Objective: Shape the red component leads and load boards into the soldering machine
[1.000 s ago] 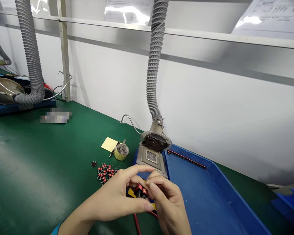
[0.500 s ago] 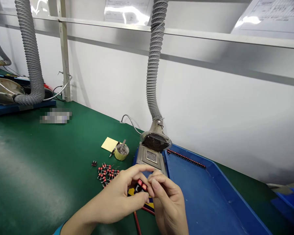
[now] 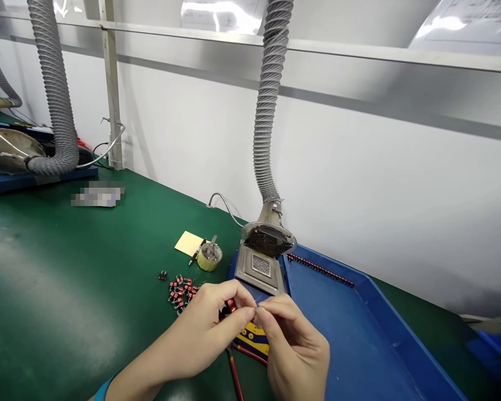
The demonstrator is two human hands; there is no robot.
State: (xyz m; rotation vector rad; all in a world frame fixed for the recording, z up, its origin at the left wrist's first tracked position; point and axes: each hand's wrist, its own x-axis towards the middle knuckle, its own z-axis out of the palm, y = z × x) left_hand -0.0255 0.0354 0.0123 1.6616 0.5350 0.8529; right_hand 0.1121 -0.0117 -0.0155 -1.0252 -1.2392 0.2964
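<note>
My left hand (image 3: 211, 328) is closed round a small red-and-black wire-wound coil (image 3: 231, 304), mostly hidden by the fingers. Close against its fingertips, my right hand (image 3: 294, 340) pinches with thumb and forefinger; what lies in that pinch, perhaps a thin wire lead, is too small to make out. Several similar coils (image 3: 179, 291) lie in a loose pile on the green table (image 3: 121, 267), left of my hands. Below the hands are red-handled pliers (image 3: 235, 373), their jaws partly hidden.
Behind my hands stands a solder pot (image 3: 261, 266) under a fume hood (image 3: 269, 236) with a grey hose (image 3: 267, 122). A blue tray (image 3: 359, 334) on the right holds a row of coils (image 3: 320, 270). A yellow tub (image 3: 209, 257), pen (image 3: 197, 253) and notepad (image 3: 187, 243) sit left.
My right hand has shifted slightly right, and its fingertips now meet those of my left hand. The coil is turned and more covered by my left fingers.
</note>
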